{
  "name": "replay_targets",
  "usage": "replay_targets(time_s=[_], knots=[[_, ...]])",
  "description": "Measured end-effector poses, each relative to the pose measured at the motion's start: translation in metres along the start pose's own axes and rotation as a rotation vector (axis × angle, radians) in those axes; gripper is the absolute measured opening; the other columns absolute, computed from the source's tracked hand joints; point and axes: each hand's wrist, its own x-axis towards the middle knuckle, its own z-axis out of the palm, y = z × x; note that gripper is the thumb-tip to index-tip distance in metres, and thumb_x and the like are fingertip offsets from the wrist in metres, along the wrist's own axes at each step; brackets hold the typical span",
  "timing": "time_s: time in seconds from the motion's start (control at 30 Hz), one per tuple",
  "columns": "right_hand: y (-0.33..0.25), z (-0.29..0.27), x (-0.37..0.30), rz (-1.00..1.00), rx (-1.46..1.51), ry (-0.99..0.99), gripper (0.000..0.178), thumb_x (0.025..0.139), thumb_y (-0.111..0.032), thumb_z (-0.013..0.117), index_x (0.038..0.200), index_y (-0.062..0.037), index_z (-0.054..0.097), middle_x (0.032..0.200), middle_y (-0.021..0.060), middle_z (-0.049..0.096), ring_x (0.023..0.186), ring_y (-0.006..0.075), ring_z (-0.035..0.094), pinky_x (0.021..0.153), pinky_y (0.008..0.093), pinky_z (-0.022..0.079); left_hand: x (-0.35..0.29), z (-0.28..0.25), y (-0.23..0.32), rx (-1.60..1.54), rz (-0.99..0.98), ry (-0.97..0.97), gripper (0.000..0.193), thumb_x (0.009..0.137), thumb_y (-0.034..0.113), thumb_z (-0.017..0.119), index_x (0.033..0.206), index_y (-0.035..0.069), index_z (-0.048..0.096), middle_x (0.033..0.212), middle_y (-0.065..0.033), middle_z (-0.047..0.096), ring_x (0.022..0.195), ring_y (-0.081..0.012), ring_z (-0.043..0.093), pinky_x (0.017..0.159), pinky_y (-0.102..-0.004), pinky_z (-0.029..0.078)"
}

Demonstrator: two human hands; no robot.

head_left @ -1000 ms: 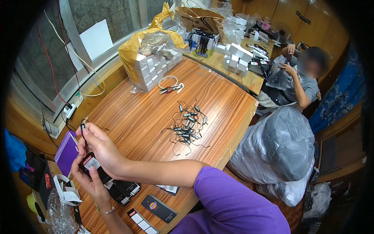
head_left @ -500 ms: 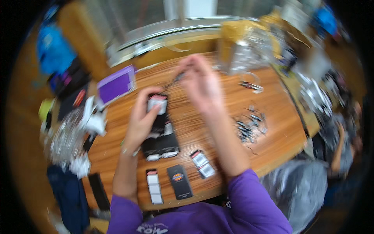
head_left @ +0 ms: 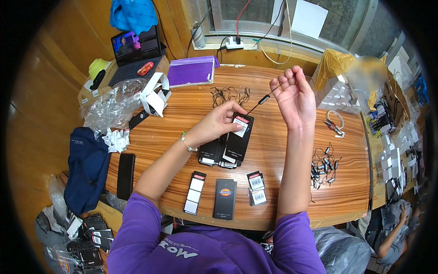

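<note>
Between its thumb and fingers, my left hand grips a black hang tag with a small white label, tilted over a stack of similar black tags. A thin black string with a small black seal piece runs taut from the tag's top to my raised right hand, whose fingers are curled on its end. Closer to me lie a narrow tag with white stickers, a dark grey tag with an oval logo and small white-labelled tags.
Loose strings with seals lie to the right, below snips. Black strings lie beyond my left hand, near a purple folder. A laptop and clear plastic are far left. A co-worker's arm shows at right.
The view has shifted and sharpened. My right hand has moved up and away from my left, drawing the string out. My left hand still holds the tag.
</note>
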Motion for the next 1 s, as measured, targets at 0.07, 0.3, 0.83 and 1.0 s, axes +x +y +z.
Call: replay_targets(time_s=[0.07,0.3,0.83,1.0], knots=[[0.007,-0.003,0.003,-0.006,-0.059,-0.008,0.016,0.093,-0.019,0.042,0.089,-0.0077,0.052,0.078,0.0041,0.054,0.073,0.0149,0.052,0.076,0.035,0.046,-0.003,0.0,-0.004,-0.053,-0.022,0.013,0.029,0.079,-0.001,0.06,0.104,0.002,0.045,0.094,-0.0038,0.057,0.087,-0.0081,0.055,0.075,-0.0207,0.048],[0.049,-0.009,0.008,0.018,-0.393,0.146,0.015,0.09,-0.019,0.046,0.087,-0.0086,0.056,0.082,0.0001,0.055,0.076,0.0098,0.051,0.068,0.0272,0.045,-0.02,0.006,-0.033,0.218,0.003,0.208,0.026,0.074,-0.002,0.064,0.096,0.001,0.051,0.091,-0.0059,0.058,0.084,-0.0107,0.057,0.07,-0.0242,0.048],[0.075,-0.072,0.061,0.138,-1.487,-0.024,0.022,0.083,-0.021,0.058,0.089,0.0005,0.061,0.066,0.0015,0.055,0.06,0.0088,0.05,0.057,0.0231,0.042,-0.082,-0.013,-0.025,1.079,0.419,0.592,0.043,0.079,0.022,0.061,0.116,0.006,0.046,0.118,-0.0109,0.042,0.11,-0.0301,0.037,0.094,-0.0407,0.029],[0.006,0.126,-0.111,-0.235,-0.868,-0.459,0.018,0.083,-0.013,0.053,0.092,0.0023,0.056,0.079,0.0069,0.056,0.075,0.0166,0.053,0.071,0.0299,0.045,-0.117,-0.053,-0.065,1.101,0.537,0.832,0.042,0.08,0.017,0.059,0.115,0.005,0.041,0.117,-0.0132,0.042,0.108,-0.0304,0.038,0.092,-0.0415,0.03]])
